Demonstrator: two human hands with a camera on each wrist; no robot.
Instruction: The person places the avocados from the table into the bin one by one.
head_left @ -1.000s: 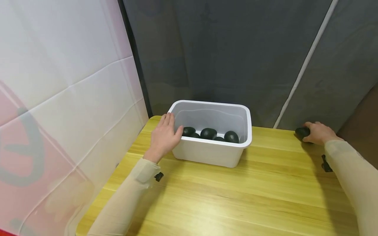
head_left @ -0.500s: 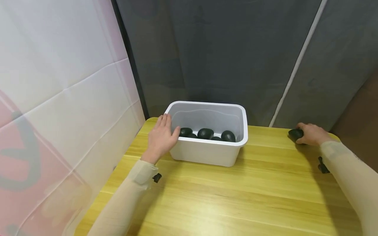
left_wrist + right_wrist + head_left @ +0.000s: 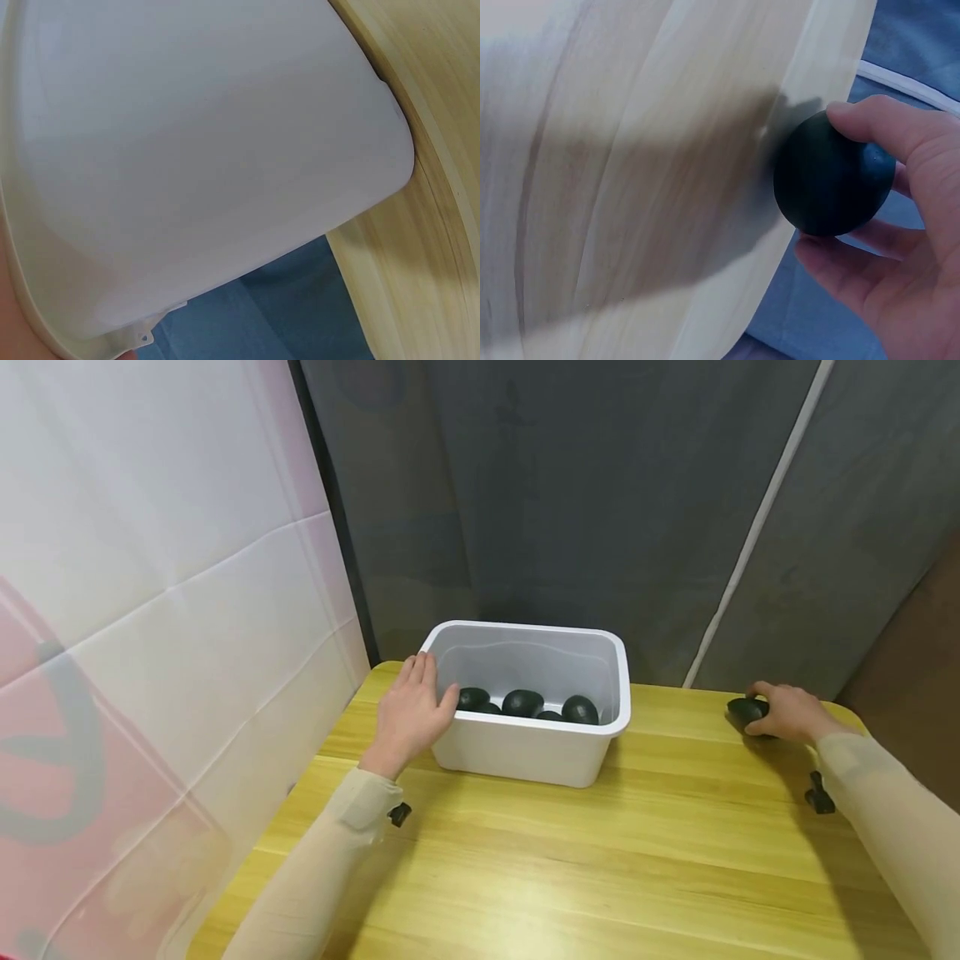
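Note:
A white plastic bin stands at the back of the yellow wooden table and holds several dark green round fruits. My left hand rests flat against the bin's left end, fingers straight; the left wrist view shows only the bin's white wall. At the table's far right corner my right hand grips one dark green fruit. The right wrist view shows that fruit held between thumb and fingers at the table's edge.
A pale pink and white sheet hangs along the left side. Grey curtain with a white seam closes off the back. Bare tabletop stretches in front of the bin.
The right hand with the fruit has shifted slightly toward the left along the back edge. The left hand stays on the bin. The head view has moved a little.

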